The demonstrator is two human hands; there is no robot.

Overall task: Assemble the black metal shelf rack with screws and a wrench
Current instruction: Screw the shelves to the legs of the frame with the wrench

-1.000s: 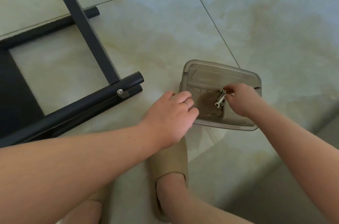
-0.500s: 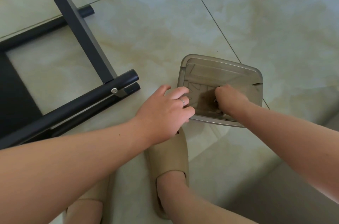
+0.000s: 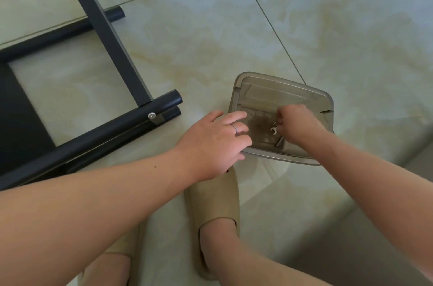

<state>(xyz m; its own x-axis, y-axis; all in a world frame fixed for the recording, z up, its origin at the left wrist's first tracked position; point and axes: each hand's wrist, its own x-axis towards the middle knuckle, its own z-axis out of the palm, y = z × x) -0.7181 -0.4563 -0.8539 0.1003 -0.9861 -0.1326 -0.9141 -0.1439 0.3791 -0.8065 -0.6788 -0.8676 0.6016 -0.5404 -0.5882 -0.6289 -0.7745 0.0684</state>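
Since half a second ago the right hand (image 3: 297, 124) has risen off the tray floor, and the small silver wrench (image 3: 274, 131) shows again at its fingertips. Its curled fingers appear to pinch the wrench, right of centre, inside the smoky plastic tray (image 3: 281, 85). The left hand (image 3: 213, 145) rests loose, spread fingers on the tray's near-left rim, probably to steady it. The black rack (image 3: 98, 135) lies at left, one screw (image 3: 152, 115) already seated.

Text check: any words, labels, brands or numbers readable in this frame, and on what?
None readable. The black rack frame, smoky plastic tray, wrench pinched by the right hand, and beige slippers show no lettering; the tray's moulded ridges are lines, not characters.
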